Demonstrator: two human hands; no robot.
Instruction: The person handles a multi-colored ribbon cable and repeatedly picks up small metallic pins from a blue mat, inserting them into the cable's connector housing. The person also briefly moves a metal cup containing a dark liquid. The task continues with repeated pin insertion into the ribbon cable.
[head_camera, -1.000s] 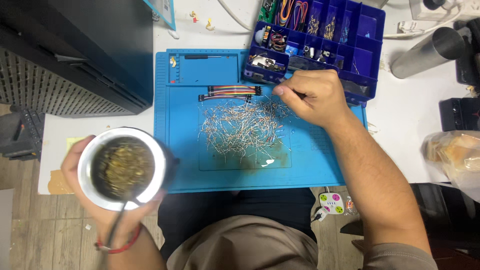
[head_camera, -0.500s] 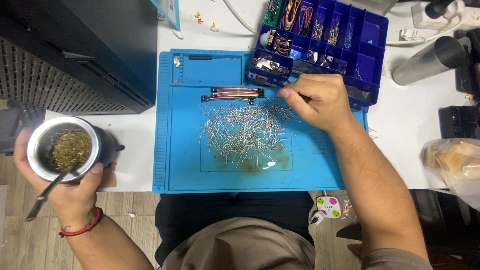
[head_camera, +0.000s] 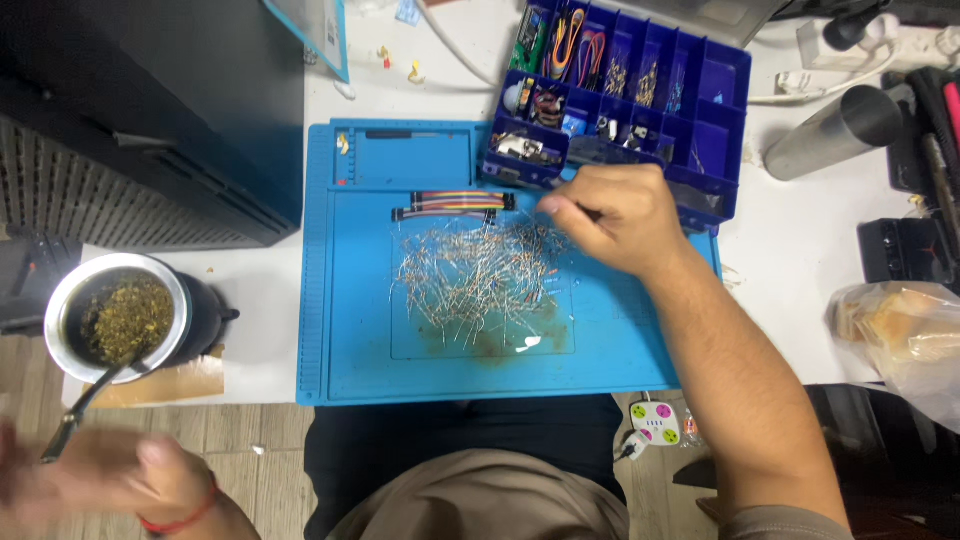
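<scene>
My right hand (head_camera: 612, 215) rests on the blue work mat (head_camera: 345, 320), its fingers pinched on a small thin component at the upper right edge of a pile of loose wire-legged components (head_camera: 478, 278). My left hand (head_camera: 105, 480) is blurred at the bottom left, below the table edge, with its fingers apart and nothing in it. Just above it, a round metal-rimmed cup (head_camera: 60, 300) filled with green-brown herb stands on the table's left corner. A metal straw (head_camera: 85, 405) leans out of the cup toward my left hand.
A blue compartment box (head_camera: 715, 135) of small parts sits behind the right hand. A strip of coloured jumper wires (head_camera: 455, 203) lies on the mat. A black computer case (head_camera: 150, 120) stands at left; a metal cylinder (head_camera: 838, 132) and a plastic bag (head_camera: 900, 340) are at right.
My left hand carried the cup out to the left, set it on the table's corner and let go, then dropped toward me. My right hand stayed at the pile.
</scene>
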